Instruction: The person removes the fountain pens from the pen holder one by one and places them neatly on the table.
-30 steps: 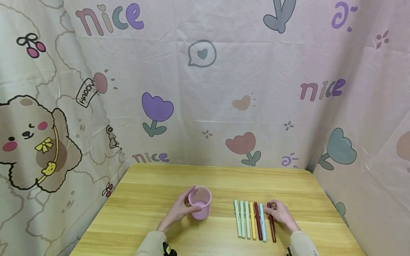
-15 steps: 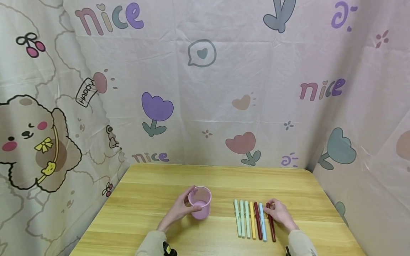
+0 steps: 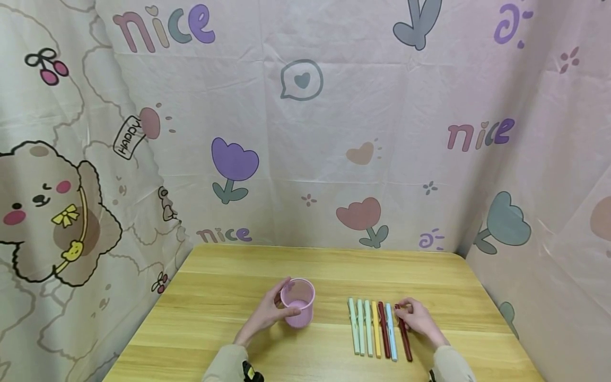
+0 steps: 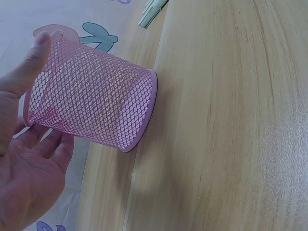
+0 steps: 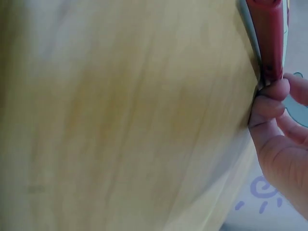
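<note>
My left hand (image 3: 268,312) holds a pink mesh pen holder (image 3: 305,318) by its upper side, thumb across the front of the rim. The left wrist view shows the mesh wall (image 4: 91,91) with the thumb on one side and the other fingers (image 4: 62,151) round the other. No pen shows inside it. At the right end of a row of pens, my right hand (image 3: 418,318) pinches a dark red pen (image 3: 406,342) near its far end. Up close in the right wrist view, thumb and fingertips (image 5: 269,106) meet at the red pen (image 5: 270,43).
Left of the held pen lie a light blue pen (image 3: 392,337), another dark red pen (image 3: 384,334), a yellow pen (image 3: 376,334) and several pale green pens (image 3: 361,331). They lie side by side on the wooden table (image 3: 238,265). A printed cloth (image 3: 305,132) hangs behind.
The far end of the pinched dark red pen has shifted slightly left, so it leans more. The left hand and the pen holder have not moved.
</note>
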Action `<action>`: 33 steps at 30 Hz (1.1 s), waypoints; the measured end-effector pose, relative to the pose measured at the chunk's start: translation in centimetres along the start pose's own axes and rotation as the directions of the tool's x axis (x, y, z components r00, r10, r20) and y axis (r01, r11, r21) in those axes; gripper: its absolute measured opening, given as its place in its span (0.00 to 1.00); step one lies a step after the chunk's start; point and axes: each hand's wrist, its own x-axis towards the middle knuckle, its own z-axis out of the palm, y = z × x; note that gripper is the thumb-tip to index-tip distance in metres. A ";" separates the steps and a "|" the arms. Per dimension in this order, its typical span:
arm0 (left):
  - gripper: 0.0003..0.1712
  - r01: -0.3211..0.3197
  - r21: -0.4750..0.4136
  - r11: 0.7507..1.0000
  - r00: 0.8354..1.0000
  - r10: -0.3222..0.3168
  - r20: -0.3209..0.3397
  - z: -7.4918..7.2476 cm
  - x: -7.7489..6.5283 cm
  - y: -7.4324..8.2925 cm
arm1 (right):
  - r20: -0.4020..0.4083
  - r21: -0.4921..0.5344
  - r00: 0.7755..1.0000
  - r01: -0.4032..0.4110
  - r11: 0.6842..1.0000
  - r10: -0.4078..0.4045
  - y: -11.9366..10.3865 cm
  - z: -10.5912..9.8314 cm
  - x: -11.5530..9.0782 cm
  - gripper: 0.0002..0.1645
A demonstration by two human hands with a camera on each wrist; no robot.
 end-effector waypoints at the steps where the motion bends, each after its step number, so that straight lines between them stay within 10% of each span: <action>1: 0.57 0.002 -0.002 1.000 1.000 -0.002 -0.001 0.0 0.0 0.0 | 0.008 0.011 1.000 0.010 1.000 -0.010 0.1 -0.1 0.0 0.21; 33: 0.57 0.008 -0.040 0.999 1.000 -0.007 0.025 0.1 -0.1 0.1 | 0.033 0.012 0.999 0.032 0.999 -0.033 -0.3 -0.2 -0.4 0.27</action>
